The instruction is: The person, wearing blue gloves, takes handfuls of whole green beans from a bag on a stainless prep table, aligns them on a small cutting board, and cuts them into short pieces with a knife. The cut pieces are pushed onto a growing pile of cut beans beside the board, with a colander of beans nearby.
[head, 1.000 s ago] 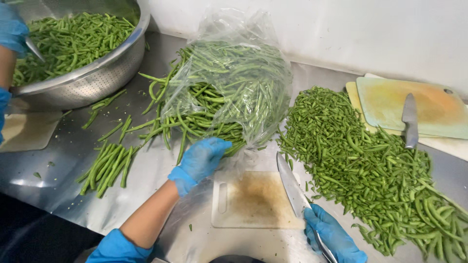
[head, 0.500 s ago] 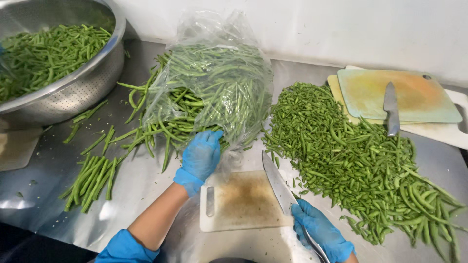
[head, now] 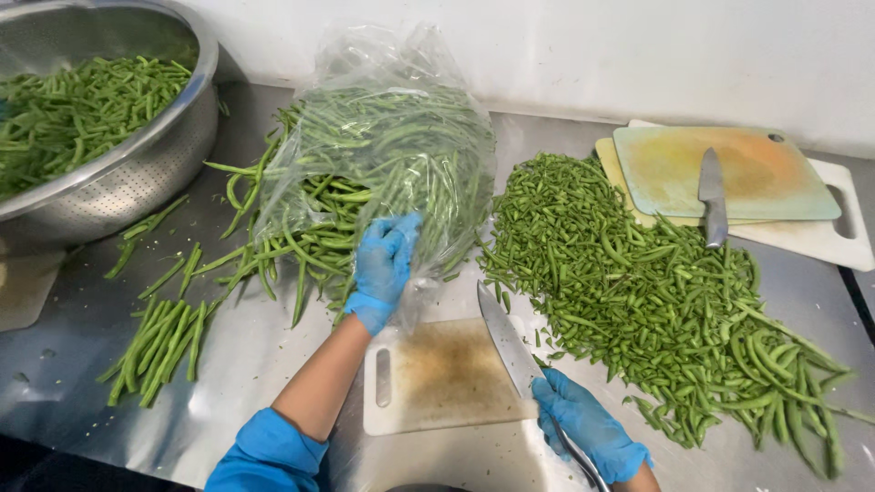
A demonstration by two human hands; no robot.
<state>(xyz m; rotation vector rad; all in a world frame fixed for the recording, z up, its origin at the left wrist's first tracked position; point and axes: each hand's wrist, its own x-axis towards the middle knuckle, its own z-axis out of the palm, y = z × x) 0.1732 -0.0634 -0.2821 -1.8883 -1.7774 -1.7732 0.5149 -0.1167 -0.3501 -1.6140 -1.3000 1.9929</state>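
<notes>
A clear bag [head: 401,137] stuffed with whole green beans lies at the middle back of the steel table [head: 82,355], its mouth spilling beans leftward. The left hand [head: 383,266], gloved blue, grips the bag's near edge with curled fingers pinching plastic. Right of it spreads a broad pile [head: 656,282] of cut beans, reaching the table's right edge. A small board [head: 447,378] sits bare at the near edge. The right hand [head: 588,428] is closed around a knife [head: 506,342] whose blade rests across the board's right side.
</notes>
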